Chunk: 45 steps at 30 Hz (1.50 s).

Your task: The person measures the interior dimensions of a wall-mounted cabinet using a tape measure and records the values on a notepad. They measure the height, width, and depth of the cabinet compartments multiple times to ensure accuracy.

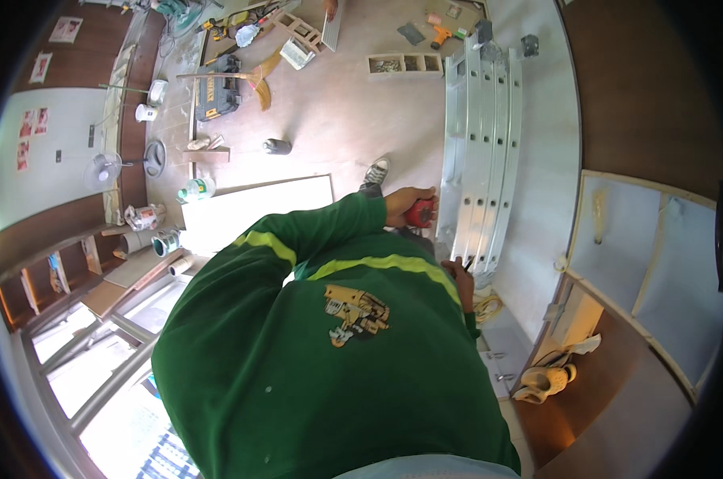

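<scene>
Just right of centre in the frame, the left hand [400, 206] is curled around a compact red object [419, 213] (its exact kind is hard to make out). The object sits between the palm side and the fingertips: fingers bend over its upper and right edges, and its red face shows below them. The grip leaves little gap that can be seen.

Lower and to the right, the right hand [459, 281] is bent, with a slim dark object [468, 264] poking out at its fingers; how tightly they close on it I cannot tell, as the green sleeve [471, 322] and the sweatshirt [313, 359] hide part of the view.

Right of both hands, a silvery folded ladder [479, 164] runs up the frame. A sneaker [376, 171] shows just above the left hand, a white panel [253, 206] lies left of it, and a yellowish coil [487, 308] is near the right hand.
</scene>
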Each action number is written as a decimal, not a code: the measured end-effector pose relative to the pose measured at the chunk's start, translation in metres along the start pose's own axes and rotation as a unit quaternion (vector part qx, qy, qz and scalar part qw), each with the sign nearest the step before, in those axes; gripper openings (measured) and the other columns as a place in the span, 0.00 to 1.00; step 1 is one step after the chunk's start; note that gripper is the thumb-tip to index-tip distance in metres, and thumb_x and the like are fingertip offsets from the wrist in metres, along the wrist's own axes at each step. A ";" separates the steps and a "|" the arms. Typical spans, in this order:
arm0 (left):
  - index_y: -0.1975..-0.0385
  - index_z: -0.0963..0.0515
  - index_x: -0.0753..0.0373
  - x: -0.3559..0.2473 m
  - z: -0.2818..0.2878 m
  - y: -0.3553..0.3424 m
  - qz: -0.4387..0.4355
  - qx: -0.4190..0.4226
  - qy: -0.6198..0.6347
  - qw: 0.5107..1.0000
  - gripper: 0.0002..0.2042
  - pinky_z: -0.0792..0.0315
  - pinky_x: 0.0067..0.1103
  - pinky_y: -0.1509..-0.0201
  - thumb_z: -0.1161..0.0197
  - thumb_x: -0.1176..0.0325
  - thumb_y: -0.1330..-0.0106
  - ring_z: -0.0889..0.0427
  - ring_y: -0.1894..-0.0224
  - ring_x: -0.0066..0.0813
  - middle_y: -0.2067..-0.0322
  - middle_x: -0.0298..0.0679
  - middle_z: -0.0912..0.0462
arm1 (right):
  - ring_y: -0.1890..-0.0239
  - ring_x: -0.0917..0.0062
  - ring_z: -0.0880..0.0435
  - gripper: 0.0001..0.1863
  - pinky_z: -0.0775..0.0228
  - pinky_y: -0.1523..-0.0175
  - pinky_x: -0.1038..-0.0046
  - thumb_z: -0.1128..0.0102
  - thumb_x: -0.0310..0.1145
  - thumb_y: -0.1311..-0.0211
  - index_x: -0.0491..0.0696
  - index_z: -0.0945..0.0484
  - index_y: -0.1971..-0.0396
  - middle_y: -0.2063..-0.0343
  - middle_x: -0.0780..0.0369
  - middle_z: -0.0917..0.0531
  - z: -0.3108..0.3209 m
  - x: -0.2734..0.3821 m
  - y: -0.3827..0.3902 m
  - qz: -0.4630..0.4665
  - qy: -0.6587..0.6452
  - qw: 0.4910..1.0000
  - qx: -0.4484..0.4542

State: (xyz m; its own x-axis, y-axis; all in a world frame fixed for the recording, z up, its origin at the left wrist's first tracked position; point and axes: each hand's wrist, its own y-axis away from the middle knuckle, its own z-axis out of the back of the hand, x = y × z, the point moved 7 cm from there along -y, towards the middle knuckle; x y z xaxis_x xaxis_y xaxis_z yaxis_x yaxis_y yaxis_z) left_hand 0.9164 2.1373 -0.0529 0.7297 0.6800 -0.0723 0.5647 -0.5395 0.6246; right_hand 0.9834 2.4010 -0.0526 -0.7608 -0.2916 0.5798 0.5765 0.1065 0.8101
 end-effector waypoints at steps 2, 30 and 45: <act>0.57 0.25 0.60 0.002 -0.006 0.004 -0.030 0.001 0.009 1.000 0.14 0.19 0.33 0.53 0.46 0.54 0.17 0.18 0.58 0.31 0.63 0.34 0.22 | 0.85 0.87 0.32 0.29 0.46 0.81 0.80 0.50 0.54 0.18 0.41 0.14 0.61 0.80 0.70 0.23 0.002 -0.005 -0.007 -0.014 -0.077 0.997 0.016; 0.46 0.25 0.56 -0.277 0.178 0.206 -0.262 -0.018 0.075 0.962 0.14 0.16 0.39 0.44 0.40 0.56 0.21 0.17 0.52 0.31 0.55 0.35 0.22 | 0.85 0.86 0.33 0.30 0.44 0.78 0.78 0.48 0.57 0.21 0.42 0.13 0.62 0.80 0.69 0.23 -0.292 0.250 -0.142 0.032 0.259 0.963 0.068; 0.48 0.24 0.60 -0.432 0.375 0.266 -0.388 -0.249 0.246 0.852 0.17 0.17 0.32 0.47 0.30 0.60 0.28 0.15 0.55 0.33 0.56 0.38 0.19 | 0.73 0.73 0.21 0.32 0.32 0.64 0.67 0.50 0.57 0.22 0.40 0.13 0.59 0.76 0.59 0.18 -0.600 0.475 -0.398 0.094 0.581 0.773 0.238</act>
State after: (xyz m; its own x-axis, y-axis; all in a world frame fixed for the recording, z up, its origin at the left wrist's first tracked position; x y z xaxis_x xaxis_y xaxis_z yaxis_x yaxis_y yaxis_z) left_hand 0.8965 1.5141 -0.1469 -0.1085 0.9280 -0.3564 0.4805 0.3628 0.7984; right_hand 0.5714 1.6501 -0.1522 0.2626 -0.8560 0.4453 0.2596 0.5071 0.8218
